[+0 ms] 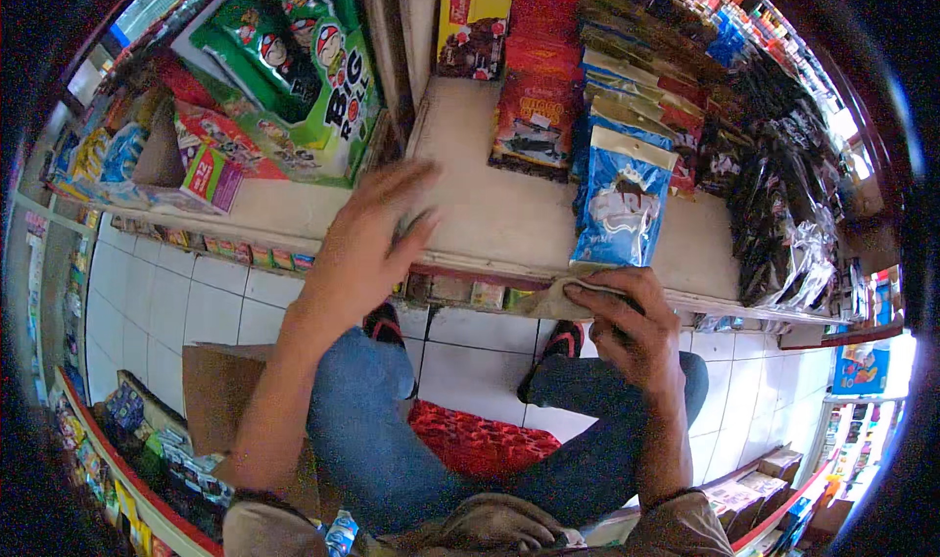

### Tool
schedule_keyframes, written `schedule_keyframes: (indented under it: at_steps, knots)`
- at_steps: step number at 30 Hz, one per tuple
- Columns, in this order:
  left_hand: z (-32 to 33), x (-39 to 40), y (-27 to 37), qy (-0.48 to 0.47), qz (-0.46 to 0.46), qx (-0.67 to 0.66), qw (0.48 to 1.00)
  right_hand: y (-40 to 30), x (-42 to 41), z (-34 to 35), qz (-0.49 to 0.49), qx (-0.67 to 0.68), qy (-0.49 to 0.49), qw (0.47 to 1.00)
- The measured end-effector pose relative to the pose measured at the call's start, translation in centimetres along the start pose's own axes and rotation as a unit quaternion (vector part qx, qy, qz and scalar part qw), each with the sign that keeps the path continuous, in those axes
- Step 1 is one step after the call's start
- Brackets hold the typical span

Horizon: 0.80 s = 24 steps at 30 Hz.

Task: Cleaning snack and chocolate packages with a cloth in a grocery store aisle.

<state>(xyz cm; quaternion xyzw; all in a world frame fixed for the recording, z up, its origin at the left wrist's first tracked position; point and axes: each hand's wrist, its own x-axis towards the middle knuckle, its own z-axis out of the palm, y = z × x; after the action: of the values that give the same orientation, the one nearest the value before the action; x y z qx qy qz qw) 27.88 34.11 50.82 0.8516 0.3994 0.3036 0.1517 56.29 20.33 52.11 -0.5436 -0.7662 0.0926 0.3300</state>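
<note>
My left hand [371, 234] is raised over the front part of a cream shelf [477, 204]. It is blurred by motion, its thumb and fingers apart with nothing between them. Low at the shelf's front edge, my right hand [635, 329] grips a beige cloth [551, 301]. Just above that hand stands a blue candy pouch [624, 204], at the front of a row of similar pouches. Red packets [536, 113] line up to its left. Green snack bags [345, 94] lie behind and left of my left hand.
An upright divider [393, 58] splits the shelf. Black plastic-wrapped goods [786, 212] crowd the right end. A small open carton [205, 175] stands at left. Below are white floor tiles [477, 370], a red patterned seat [477, 436] between my legs, and a cardboard box [220, 381].
</note>
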Motion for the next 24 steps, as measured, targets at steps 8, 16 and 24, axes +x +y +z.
schedule_keyframes:
  at_steps: [8, 16, 24]
  knots:
    - [-3.3, -22.6, -4.1, 0.313, -0.408, -0.207, 0.832, -0.8, -0.2, 1.1, -0.029, -0.004, -0.056, 0.998]
    - [7.9, -52.7, -22.6, 0.227, -0.559, 0.035, 0.797, -4.2, 0.0, 4.1, -0.063, 0.017, -0.113, 0.991]
    - [16.3, -61.5, -26.1, -0.119, -0.512, 0.377, 0.762, -4.3, -0.8, 11.8, -0.087, 0.083, -0.301, 0.946]
